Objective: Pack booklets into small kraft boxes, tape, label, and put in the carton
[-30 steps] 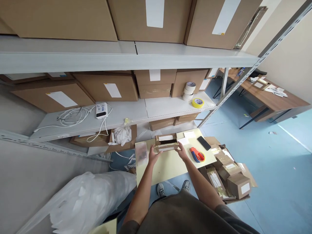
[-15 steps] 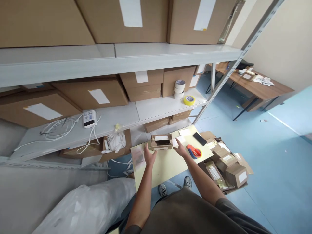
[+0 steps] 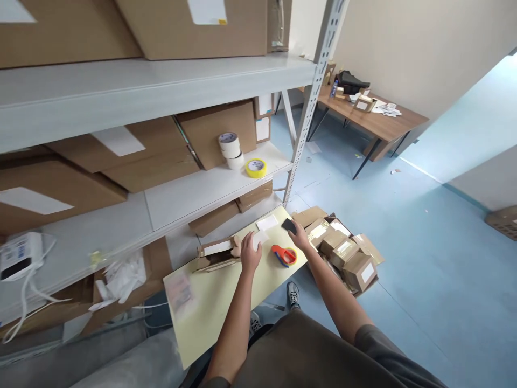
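Observation:
My right hand [image 3: 299,237] has its fingers around the near right part of a black smartphone [image 3: 288,224] at the right end of the pale yellow table [image 3: 226,302]. My left hand [image 3: 251,253] is held over the table with its fingers apart, holding nothing. Just left of it stands a small open cardboard box [image 3: 216,262] with a white label on its flap. White paper sheets [image 3: 267,222] lie beyond and beside my left hand. Between my hands, nearer to me, sits a red and blue tape dispenser [image 3: 284,255] with yellow tape.
A metal shelf [image 3: 181,207] with large cartons runs along the far side. It carries white tape rolls [image 3: 230,148] and a yellow tape roll [image 3: 256,167]. Right of the table, small taped boxes [image 3: 343,250] fill a carton on the floor. A brown desk [image 3: 388,121] stands farther back.
My view has turned right. My right hand has moved from beside the small box to the smartphone and taken hold of it. My left hand has left the box's left side and is now at its right.

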A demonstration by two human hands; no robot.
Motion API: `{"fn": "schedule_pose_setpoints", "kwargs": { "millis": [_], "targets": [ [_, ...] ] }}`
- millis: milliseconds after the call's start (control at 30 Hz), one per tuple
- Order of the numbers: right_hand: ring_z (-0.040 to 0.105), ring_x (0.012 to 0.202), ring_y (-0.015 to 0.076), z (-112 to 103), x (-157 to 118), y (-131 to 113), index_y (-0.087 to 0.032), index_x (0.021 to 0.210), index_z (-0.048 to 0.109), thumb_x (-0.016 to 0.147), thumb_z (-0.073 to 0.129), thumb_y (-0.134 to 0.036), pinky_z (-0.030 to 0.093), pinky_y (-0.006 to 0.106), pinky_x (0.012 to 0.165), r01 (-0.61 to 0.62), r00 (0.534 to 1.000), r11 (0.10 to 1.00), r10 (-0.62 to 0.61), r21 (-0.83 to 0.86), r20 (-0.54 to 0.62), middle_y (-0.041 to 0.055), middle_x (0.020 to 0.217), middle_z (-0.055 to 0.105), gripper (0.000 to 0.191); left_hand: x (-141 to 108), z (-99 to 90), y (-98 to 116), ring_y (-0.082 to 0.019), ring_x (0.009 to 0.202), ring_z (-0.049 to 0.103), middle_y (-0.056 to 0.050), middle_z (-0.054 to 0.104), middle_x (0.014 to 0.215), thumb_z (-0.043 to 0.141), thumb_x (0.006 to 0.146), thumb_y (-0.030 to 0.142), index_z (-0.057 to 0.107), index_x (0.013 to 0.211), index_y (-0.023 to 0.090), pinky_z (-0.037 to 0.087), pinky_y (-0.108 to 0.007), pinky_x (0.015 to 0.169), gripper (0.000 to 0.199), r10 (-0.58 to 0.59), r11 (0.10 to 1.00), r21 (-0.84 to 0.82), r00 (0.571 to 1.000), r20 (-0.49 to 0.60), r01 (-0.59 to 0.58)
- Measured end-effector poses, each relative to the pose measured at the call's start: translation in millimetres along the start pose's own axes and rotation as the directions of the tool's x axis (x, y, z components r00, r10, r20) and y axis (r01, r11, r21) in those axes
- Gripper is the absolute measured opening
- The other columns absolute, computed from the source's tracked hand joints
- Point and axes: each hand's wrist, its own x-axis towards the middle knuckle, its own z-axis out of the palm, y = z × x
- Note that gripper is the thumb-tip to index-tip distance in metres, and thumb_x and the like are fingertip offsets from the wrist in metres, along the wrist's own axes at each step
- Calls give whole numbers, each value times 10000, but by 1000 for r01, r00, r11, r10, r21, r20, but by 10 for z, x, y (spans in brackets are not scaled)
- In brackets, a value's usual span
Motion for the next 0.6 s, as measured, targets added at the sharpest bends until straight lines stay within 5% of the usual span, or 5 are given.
{"fn": "schedule_pose_setpoints", "kwargs": {
  "millis": [133, 300, 600],
  "targets": [
    [471, 1430, 287, -222, 342, 607, -198, 1529, 488, 989, 522, -362, 377, 417, 1191, -99, 995, 992, 99, -75, 0, 136, 1509, 559, 565, 137, 552, 226, -291, 1448, 478, -145, 560, 1512, 564, 959, 280, 502, 1517, 205, 389, -475, 1232, 566, -11, 1000, 10, 1000, 14, 10],
    [453, 1416, 323, -23, 773, 1130, -238, 1526, 499, 984, 553, -374, 379, 428, 1162, -183, 974, 964, 204, -195, 94, 147, 1516, 535, 562, 233, 1041, 298, -285, 1460, 463, -130, 529, 1543, 560, 969, 275, 458, 1554, 228, 385, -467, 1238, 595, -80, 997, 13, 995, -55, 81],
    [443, 1396, 362, 361, 1068, 1507, -158, 1499, 510, 981, 572, -356, 374, 437, 1126, -158, 947, 937, 233, -311, 223, 205, 1512, 515, 558, -64, 1126, 152, -290, 1457, 465, -145, 534, 1537, 561, 980, 311, 471, 1540, 212, 376, -475, 1242, 577, -175, 979, 86, 979, -100, 184]
  ]
}}
